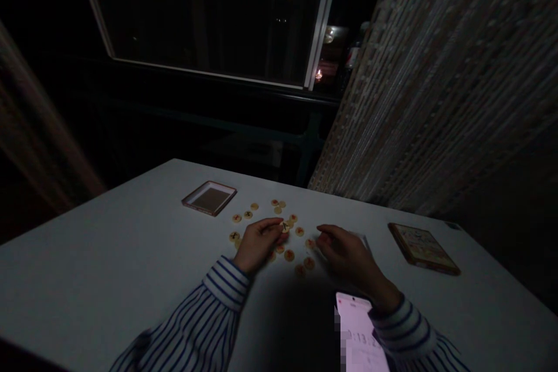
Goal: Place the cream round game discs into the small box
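My left hand (259, 243) pinches a round xiangqi piece (285, 226) with a dark character on it, raised over the scattered pieces. To the right, my right hand (349, 253) hovers with its fingers loosely curled and the index finger apart from the thumb; nothing shows between them. Its fingertips are close to a red-marked piece (309, 243). Several more round pieces lie loose around and under my left hand, such as a red-marked one (289, 255) and a dark-marked one (234, 236). Some are partly hidden by that hand.
An open shallow box (188, 203) sits at the back left of the white table (131, 256). A flat box with a printed top (425, 247) lies at the right. A lit phone (355, 317) is beneath my right forearm. Bead curtains (392, 99) hang behind the table.
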### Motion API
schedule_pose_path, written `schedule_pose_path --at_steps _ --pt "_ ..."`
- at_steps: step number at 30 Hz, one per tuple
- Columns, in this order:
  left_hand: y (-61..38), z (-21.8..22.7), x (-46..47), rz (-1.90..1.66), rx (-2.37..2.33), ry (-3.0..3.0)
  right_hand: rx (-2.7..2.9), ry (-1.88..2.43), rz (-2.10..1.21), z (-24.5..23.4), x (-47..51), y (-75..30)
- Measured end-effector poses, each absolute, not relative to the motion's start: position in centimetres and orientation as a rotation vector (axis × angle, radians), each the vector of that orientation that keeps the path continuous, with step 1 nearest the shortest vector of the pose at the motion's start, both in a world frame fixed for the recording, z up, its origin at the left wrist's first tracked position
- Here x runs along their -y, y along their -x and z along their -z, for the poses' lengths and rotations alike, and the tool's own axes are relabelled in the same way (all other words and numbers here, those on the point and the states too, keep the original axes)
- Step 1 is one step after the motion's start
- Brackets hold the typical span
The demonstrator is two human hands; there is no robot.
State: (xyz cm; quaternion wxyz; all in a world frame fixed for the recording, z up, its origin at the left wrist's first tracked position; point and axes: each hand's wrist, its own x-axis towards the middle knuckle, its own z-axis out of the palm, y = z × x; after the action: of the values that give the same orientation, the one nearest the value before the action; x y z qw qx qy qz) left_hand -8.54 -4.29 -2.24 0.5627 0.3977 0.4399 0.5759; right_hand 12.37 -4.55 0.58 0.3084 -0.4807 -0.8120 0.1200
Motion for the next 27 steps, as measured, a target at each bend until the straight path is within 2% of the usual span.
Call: schedule_pose_path --at_steps 10,18,27 --pt "7.8 1.7 5.1 -1.324 -1.114 -1.123 2.182 1.277 -0.226 1.2 6.6 -15.5" --pt "7.1 1.8 5.5 -1.283 -1.134 -1.055 2.126 1.290 -0.217 2.7 7.0 -16.7" --pt "6.2 2.4 5.6 -1.265 -1.069 -0.965 2.127 1.354 -0.141 2.3 7.4 -17.4"
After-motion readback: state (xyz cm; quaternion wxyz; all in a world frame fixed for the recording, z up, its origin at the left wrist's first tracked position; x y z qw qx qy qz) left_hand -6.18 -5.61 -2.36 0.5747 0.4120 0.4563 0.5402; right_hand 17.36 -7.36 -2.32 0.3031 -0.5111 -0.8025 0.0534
